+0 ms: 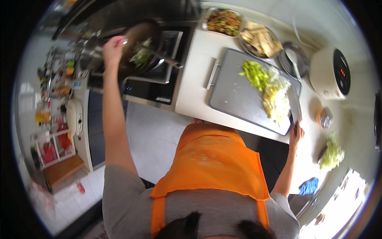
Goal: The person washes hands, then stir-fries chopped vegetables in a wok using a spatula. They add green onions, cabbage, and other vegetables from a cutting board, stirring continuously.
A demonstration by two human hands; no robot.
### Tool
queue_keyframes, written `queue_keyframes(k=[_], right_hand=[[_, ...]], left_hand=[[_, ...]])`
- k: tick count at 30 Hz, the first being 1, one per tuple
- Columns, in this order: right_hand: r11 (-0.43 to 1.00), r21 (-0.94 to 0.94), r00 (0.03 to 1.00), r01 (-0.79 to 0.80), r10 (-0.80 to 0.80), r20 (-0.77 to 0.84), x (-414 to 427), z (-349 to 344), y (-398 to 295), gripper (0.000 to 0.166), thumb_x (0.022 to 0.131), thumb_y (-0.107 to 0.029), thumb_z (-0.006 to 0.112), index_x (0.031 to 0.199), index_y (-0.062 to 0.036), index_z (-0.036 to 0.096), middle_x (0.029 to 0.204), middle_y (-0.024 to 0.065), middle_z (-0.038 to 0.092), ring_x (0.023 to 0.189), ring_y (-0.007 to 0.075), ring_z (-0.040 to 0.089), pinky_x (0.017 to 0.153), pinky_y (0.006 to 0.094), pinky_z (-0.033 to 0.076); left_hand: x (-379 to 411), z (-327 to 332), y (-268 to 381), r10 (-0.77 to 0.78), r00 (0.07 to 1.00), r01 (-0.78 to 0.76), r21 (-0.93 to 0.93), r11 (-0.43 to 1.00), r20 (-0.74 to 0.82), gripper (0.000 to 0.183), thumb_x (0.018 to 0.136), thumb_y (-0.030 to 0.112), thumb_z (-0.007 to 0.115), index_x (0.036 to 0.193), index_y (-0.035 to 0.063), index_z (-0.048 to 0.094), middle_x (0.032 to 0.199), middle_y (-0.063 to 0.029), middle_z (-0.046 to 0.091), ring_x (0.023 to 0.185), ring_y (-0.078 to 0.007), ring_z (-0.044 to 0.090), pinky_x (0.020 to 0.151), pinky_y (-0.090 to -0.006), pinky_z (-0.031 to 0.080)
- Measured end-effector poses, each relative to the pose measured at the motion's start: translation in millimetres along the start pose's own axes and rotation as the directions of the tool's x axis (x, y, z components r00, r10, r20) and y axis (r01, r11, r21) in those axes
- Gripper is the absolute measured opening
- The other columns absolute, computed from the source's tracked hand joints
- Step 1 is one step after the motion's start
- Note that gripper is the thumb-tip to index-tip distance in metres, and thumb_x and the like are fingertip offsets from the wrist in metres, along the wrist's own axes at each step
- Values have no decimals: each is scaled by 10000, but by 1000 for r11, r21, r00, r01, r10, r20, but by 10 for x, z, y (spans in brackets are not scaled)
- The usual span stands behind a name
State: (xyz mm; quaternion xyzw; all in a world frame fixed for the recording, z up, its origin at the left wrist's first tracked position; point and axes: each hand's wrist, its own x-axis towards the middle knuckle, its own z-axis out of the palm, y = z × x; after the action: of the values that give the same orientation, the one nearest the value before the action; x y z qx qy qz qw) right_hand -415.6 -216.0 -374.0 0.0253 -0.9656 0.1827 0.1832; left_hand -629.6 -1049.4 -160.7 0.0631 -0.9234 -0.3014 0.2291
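My left hand (113, 50) is over the left side of a dark wok (153, 28) on the stove. A small shiny spot shows at its fingertips; blur hides whether the fingers hold anything. Chopped greens (141, 56) lie in the wok, and a utensil handle (170, 61) juts over its right rim. My right hand (295, 133) grips a kitchen knife (295, 101) by its handle, at the right edge of a grey cutting board (235, 92). Cut green vegetable pieces (255, 73) and a pale yellow shredded heap (274, 101) rest on the board.
Behind the board stand a tray of cooked food (223, 22), a bowl of beige sheets (259, 38) and a dark plate (300, 61) with a white spoon (292, 58). A rice cooker (328, 73), jar (324, 118), leafy vegetable (331, 154) and blue cloth (309, 186) line the right.
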Motion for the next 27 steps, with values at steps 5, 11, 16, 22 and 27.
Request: queue_keyframes(k=[5,11,16,22,27], right_hand=[[984,-145,994,-108,104,-38,-4,-106,-155,582,825,-181,734,1368,-141,528,1218,164,565,1055,335,577,913,427,465],[985,160,997,-58,64,-31,971,-153,-2086,498,888,-36,648,1364,-96,513,1255,155,557,1048,246,612,874,347,524],[885,362,903,292,-379,200,1721,108,-4775,580,888,-244,669,1424,-186,455,1287,125,584,1171,323,569,971,409,481],[872,223,755,436,-489,436,2272,1105,-5646,457,916,-246,615,1362,-205,523,1004,152,678,879,353,661,750,433,520],[898,342,788,276,-415,454,2289,1042,-6102,312,923,-191,585,1229,-198,648,869,194,675,861,363,655,726,422,505]], left_hand=[[99,11,-425,-97,990,57,326,944,107,172,863,134,670,1022,109,732,881,-45,728,736,-141,663,685,-288,523],[160,-298,-210,-40,999,37,292,956,6,134,780,150,698,891,204,750,884,-40,686,820,-210,665,709,-327,518],[-218,-775,-204,114,982,-95,-131,987,148,383,880,66,625,1261,111,617,1273,-102,609,1189,-188,555,1013,-312,418],[-1680,-1708,-29,26,989,-82,-396,914,-143,292,888,38,609,1178,49,646,1260,-95,615,1205,-236,552,1027,-338,407],[-3238,-1801,-781,-489,859,388,-429,816,-151,259,911,37,581,1163,42,639,1156,-75,644,1078,-182,589,946,-306,449]])
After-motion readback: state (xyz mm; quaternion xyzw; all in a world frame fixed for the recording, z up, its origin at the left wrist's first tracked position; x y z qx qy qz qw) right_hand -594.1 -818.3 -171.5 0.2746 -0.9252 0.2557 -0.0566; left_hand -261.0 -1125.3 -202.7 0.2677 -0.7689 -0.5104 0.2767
